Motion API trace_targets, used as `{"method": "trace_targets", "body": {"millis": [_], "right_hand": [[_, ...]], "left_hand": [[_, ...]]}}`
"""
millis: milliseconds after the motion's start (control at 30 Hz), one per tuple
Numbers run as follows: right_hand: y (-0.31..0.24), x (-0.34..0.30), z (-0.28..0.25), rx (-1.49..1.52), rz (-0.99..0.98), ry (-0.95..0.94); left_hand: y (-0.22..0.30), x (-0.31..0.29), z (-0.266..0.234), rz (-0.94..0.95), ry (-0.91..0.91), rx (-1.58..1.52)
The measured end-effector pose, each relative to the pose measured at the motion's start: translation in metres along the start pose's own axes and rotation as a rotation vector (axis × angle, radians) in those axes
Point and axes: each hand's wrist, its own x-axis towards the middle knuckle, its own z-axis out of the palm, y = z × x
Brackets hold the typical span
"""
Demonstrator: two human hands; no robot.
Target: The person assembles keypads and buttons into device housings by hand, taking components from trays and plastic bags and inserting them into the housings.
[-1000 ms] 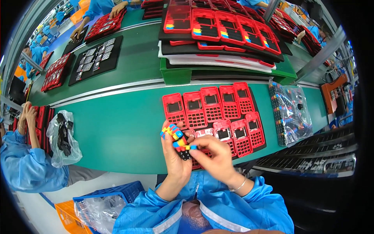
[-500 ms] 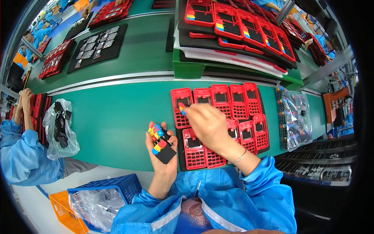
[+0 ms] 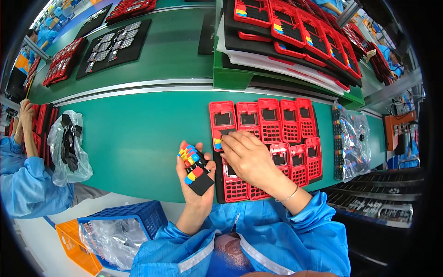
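Note:
My left hand [image 3: 197,203] is closed around a small stack of black rubber keypads [image 3: 201,183] with red, yellow and blue keys. It hovers over the green bench, left of the red housings. My right hand [image 3: 254,161] has its fingers bent down onto a keypad [image 3: 218,140] of the same kind, lying over the lower half of the far-left red device housing [image 3: 223,107]. Its coloured keys show at the housing's left side, and my fingers hide the rest. Several more red housings [image 3: 270,104] with dark screen windows lie in two rows on a black mat.
A clear bag of keypads [image 3: 353,141] lies to the right. Stacked trays of red housings [image 3: 288,23] stand on a green shelf [image 3: 230,79] at the back. On the left are a plastic bag of black parts [image 3: 69,150] and a co-worker's arms [image 3: 30,147]. A blue crate [image 3: 152,217] stands below.
My right hand has come down onto the far-left housing, bringing the keypad from above it to lie over its key area. The left hand still holds its stack. The view has shifted slightly.

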Motion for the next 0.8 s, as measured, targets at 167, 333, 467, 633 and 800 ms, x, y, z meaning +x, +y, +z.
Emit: {"method": "trace_targets", "body": {"millis": [167, 333, 467, 633, 800], "right_hand": [[0.0, -0.01, -0.007, 0.07, 0.021, 0.008], [0.006, 0.002, -0.01, 0.164, 0.077, 0.056], [0.008, 0.006, -0.002, 0.072, 0.039, -0.034], [-0.029, -0.002, -0.014, 0.437, 0.127, 0.09], [-0.065, -0.012, -0.007, 0.58, 0.368, 0.061]], "left_hand": [[0.0, 0.002, -0.001, 0.002, 0.007, 0.007], [-0.001, 0.002, 0.001, 0.016, 0.002, 0.02], [-0.003, 0.004, 0.0, 0.016, -0.011, -0.016], [-0.009, 0.0, 0.0, 0.074, 0.018, 0.112], [-0.019, 0.002, 0.002, 0.166, 0.07, 0.15]]}}
